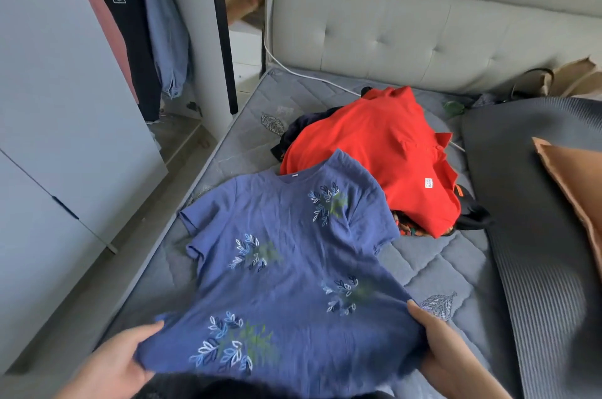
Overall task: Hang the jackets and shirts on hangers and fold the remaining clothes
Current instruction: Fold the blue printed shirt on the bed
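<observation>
Two hands, left hand and right hand, grip blue shirt hem.

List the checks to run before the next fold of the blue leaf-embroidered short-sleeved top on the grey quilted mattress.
1. Left hand grips the blue leaf-embroidered short-sleeved top at its hem: ok.
2. Right hand grips the hem's other corner: ok.
3. Both sleeves lie out to the sides on the grey quilted mattress: ok.
4. Top clear of the red collared shirt: not ok, neckline lies against it.
5. Underside smooth: cannot tell, hidden.
</observation>
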Available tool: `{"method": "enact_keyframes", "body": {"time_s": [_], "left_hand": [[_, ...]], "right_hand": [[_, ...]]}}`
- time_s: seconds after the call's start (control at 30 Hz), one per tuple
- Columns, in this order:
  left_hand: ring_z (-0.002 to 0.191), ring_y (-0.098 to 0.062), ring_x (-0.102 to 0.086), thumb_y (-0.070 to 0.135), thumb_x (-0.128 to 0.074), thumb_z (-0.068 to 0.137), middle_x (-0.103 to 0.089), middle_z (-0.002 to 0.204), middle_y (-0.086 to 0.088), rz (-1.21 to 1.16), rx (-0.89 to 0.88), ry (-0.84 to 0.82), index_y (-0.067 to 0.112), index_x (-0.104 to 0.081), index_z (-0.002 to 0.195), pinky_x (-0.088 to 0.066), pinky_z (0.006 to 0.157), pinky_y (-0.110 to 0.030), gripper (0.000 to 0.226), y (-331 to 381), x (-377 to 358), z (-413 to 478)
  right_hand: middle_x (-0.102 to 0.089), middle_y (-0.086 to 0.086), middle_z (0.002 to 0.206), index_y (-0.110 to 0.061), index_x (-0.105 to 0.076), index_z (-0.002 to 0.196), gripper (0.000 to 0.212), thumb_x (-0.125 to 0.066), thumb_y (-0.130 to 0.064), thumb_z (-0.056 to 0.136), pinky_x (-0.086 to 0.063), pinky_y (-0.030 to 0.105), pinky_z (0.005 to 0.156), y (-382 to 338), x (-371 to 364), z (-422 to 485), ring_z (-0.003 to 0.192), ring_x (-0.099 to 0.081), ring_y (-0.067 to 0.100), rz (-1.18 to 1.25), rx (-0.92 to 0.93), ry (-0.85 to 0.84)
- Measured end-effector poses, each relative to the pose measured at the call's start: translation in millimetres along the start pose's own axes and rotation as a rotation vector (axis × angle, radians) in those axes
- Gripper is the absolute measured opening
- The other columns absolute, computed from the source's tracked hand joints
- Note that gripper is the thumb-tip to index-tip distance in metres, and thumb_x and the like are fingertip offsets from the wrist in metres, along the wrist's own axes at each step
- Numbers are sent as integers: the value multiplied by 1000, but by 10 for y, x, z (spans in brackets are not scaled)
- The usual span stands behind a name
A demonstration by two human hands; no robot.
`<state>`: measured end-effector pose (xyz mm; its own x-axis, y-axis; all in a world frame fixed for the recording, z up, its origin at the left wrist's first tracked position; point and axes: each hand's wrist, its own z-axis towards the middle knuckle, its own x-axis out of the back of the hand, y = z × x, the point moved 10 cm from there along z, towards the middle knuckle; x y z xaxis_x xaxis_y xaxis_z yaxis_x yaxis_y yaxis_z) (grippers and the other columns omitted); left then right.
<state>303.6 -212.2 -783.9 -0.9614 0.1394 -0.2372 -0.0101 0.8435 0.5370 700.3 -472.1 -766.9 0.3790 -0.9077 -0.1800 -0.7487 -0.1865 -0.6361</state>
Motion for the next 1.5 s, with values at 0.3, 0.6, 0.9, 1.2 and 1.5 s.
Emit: {"method": "enact_keyframes", "body": {"time_s": [0.3,0.6,0.9,1.2,1.5], "left_hand": [[55,-31,-65,-14,-41,91,-67,70,-22,219,-209,227,-9,-56,107,-53,41,-31,22,327,144,-255],[62,-24,-65,-6,-42,95,-65,71,-15,-76,-346,212,9,-53,83,-56,50,-29,22,759,130,-431],[76,-25,-58,-8,-57,90,-60,88,-19,260,-334,298,2,-55,103,-46,83,-45,16,684,321,-629],[88,-37,-55,8,-58,95,-52,95,-19,292,-185,449,-3,-50,114,-51,74,-48,24,276,709,-783],[77,-25,-59,19,-55,98,-60,99,-15,69,-248,322,8,-54,105,-55,61,-38,14,290,545,-877]], "right_hand": [[-71,13,90,1,-63,104,15,-62,-7,92,-55,37,66,-197,114,-157,80,-64,26,-249,55,28],[-65,17,94,0,-57,104,15,-58,-8,92,-53,37,65,-651,-87,-330,78,-63,29,-79,131,51],[-56,17,91,0,-59,96,19,-42,6,91,-57,40,60,-620,41,-564,77,-56,33,-503,147,100],[-64,6,85,-22,-65,75,22,-56,-12,93,-59,52,78,-665,477,-710,79,-63,28,-524,368,315],[-62,16,75,1,-58,71,37,-63,-35,81,-49,38,62,-752,512,-800,67,-58,27,-442,431,400]]}}
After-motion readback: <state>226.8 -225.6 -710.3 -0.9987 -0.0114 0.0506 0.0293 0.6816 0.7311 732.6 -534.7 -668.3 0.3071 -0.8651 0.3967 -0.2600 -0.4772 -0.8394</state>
